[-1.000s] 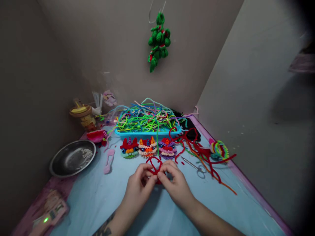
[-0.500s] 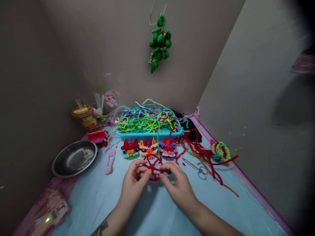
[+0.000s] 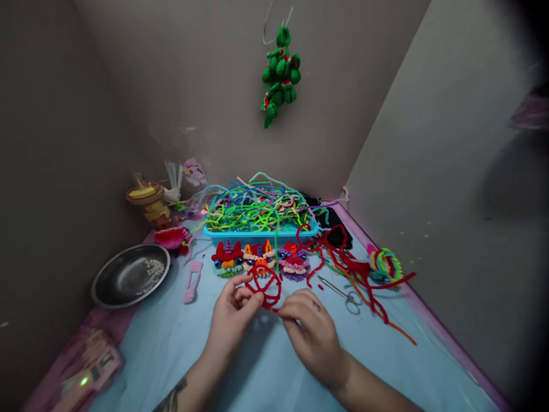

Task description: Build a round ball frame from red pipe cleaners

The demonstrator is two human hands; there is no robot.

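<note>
A wheel of red pipe cleaner point(image 3: 271, 284), a ring with spokes inside, is held up above the table. My left hand point(image 3: 237, 306) grips its left edge between thumb and fingers. At the lower right of the wheel, my right hand point(image 3: 312, 329) is closed in a pinch on what looks like a loose end of the same pipe cleaner. Just behind stand three fuzzy pipe-cleaner faces: one red and green point(image 3: 228, 258), one orange and cream point(image 3: 258, 256) partly covered by the wheel, and one purple and red point(image 3: 293, 260).
A blue tray point(image 3: 257, 233) heaped with pipe cleaners point(image 3: 257, 206) is at the back. Scissors point(image 3: 341, 293) and red pipe cleaners point(image 3: 358, 266) lie right. To the left are a metal bowl point(image 3: 128, 280), a pink clip point(image 3: 193, 281) and a pink device with a green light point(image 3: 92, 375).
My right hand has turned and slipped down from the wheel's right side to its lower edge. The wheel has tilted, showing more of its ring; my left hand keeps its grip.
</note>
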